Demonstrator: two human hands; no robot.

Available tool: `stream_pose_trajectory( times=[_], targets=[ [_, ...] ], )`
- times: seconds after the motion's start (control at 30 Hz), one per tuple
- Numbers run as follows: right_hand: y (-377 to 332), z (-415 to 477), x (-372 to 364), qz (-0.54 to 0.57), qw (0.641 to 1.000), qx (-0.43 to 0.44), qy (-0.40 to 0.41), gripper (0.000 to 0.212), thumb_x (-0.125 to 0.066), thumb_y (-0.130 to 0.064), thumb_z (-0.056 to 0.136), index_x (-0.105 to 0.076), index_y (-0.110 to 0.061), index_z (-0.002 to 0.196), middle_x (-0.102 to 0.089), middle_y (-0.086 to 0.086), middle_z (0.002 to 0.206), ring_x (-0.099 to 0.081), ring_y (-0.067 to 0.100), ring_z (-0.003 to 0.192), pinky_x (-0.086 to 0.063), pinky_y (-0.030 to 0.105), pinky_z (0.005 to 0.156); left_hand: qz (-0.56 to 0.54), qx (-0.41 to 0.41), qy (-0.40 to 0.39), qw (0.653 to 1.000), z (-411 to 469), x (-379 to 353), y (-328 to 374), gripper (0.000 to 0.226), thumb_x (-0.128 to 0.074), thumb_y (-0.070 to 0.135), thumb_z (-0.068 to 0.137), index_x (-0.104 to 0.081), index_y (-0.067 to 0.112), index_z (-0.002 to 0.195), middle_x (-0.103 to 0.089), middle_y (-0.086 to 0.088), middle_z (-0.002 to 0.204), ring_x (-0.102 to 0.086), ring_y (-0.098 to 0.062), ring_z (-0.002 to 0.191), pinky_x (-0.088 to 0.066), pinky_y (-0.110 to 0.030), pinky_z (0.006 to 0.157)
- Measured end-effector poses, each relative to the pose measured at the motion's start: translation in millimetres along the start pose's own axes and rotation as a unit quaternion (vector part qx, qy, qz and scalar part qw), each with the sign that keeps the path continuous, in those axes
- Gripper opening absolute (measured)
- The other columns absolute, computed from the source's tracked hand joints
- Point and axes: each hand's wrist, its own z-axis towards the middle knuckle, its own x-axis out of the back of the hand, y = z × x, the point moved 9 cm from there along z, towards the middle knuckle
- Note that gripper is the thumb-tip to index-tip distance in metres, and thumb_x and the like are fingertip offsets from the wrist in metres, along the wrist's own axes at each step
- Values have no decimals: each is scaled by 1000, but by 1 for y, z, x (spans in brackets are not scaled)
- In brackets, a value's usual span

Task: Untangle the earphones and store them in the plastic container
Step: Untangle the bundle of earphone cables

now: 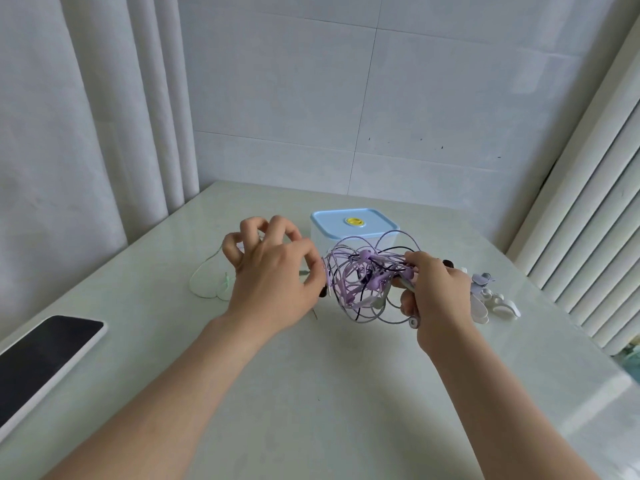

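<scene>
Purple, black and grey tangled earphone cords [360, 278] hang between the hands, before the blue-lidded plastic container [353, 230]. The right hand [436, 299] grips their right side. The left hand [273, 282], fingers curled, meets their left edge; its hold is unclear.

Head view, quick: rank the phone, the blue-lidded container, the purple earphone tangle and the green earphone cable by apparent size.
1. phone: largest, but nearest the camera and cropped.
2. purple earphone tangle and blue-lidded container: alike; container partly hidden, so unranked.
3. green earphone cable: smallest.
</scene>
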Motion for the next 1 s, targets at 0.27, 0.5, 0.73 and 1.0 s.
stream_pose_trajectory(
  times=[0.27,0.5,0.73,1.0],
  targets=[
    [25,-1,-21,-14,982,-131,-132,33,-59,-40,89,-62,-8,90,-66,13,63,-34,18,39,-27,22,39,-300,124,-21,946,9,-5,-23,12,-47,15,109,-54,14,99,-66,9,81,-63,-15,77,-46,-34,73],
    [26,1,-29,14,982,-118,-145,37,-58,-27,85,-66,-4,113,-78,19,92,-65,27,61,-45,28,56,-208,141,-84,964,4,-11,-23,8,-69,19,93,-67,15,86,-40,14,51,-48,1,57,-32,-14,55],
    [22,5,-28,-53,989,-37,-131,33,-58,9,90,-67,-6,118,-76,17,84,-64,21,60,-44,29,56,-280,167,-163,931,-1,-18,-11,30,-71,31,90,-71,33,60,-42,5,41,-37,-12,46,-35,-22,50],
    [-2,3,-20,-159,977,109,-87,25,-63,-7,91,-75,-24,103,-78,0,83,-55,8,57,-43,24,56,-434,212,7,875,11,1,-34,25,-61,27,104,-76,18,86,-45,14,50,-39,-9,52,-34,-29,58]
  ],
)
